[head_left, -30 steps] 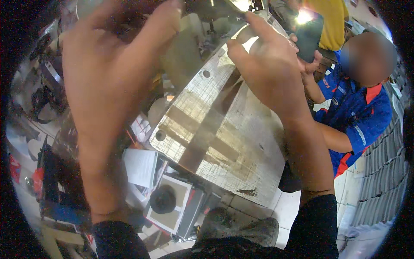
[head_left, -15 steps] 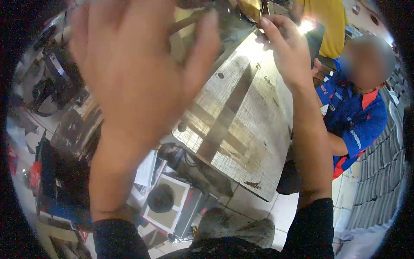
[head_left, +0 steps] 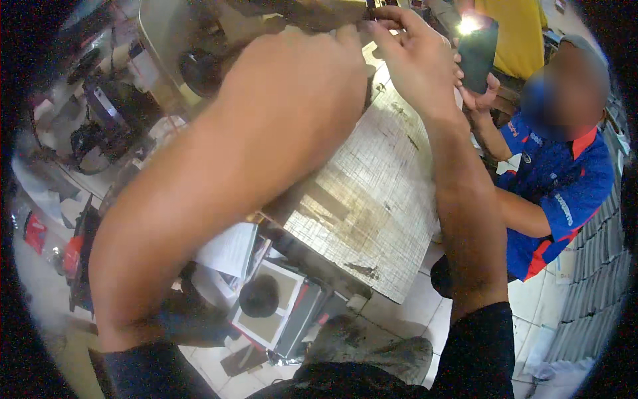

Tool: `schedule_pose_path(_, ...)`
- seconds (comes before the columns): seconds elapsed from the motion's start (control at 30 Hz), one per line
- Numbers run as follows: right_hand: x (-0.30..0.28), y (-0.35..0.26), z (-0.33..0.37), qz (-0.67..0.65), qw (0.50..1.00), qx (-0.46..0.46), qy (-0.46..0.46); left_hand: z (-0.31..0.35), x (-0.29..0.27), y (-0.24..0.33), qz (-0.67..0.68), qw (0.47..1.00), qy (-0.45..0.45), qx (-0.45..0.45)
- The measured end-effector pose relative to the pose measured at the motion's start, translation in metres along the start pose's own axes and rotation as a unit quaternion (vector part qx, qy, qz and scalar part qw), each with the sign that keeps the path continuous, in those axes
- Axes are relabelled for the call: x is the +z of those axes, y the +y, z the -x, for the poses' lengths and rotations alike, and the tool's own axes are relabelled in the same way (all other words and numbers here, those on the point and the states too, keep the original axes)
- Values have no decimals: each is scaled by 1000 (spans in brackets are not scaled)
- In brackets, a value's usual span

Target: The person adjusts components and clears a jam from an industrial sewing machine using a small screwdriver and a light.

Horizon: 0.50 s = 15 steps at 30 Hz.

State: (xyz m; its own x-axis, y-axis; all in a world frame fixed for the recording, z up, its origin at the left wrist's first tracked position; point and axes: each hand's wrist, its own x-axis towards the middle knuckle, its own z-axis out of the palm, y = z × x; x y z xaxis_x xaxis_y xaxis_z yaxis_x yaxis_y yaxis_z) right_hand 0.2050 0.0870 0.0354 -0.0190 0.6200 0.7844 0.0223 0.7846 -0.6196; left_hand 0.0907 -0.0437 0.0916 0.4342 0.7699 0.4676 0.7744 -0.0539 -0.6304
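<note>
Both hands have slid up to the frame's top edge: left hand (head_left: 299,100) curled, grip hidden; right hand (head_left: 415,63) pinches a small dark part (head_left: 373,8) above the scuffed grey metal plate (head_left: 372,206). Looks like it's mid-way, nothing finished.

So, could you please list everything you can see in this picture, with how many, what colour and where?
Worn metal plate: one, grey with scratches and dark stains, centre, under both hands.
Flat box with a dark round thing on it: one, white and beige with a red edge, on the floor below the plate.
Papers: a few, white, left of that box.
Tiled floor: pale, lower part.
Cluttered tools and parts: several, dark, left side; kinds unclear.
Co-worker: one, blue top with red trim, seated right, holding a dark phone with its light on.
Left hand: one, raised at top centre; what it grips is hidden.
Right hand: one, top, fingers pinching something small and dark.
</note>
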Motion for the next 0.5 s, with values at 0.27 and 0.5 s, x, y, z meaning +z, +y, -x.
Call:
schedule_pose_path(0.27,8,14,-2,-38,991,-124,30,-9,14,-4,6,998,-33,-55)
schedule_pose_path(0.5,5,20,-7,-158,982,-101,-35,-15,0,6,-23,993,-83,-75)
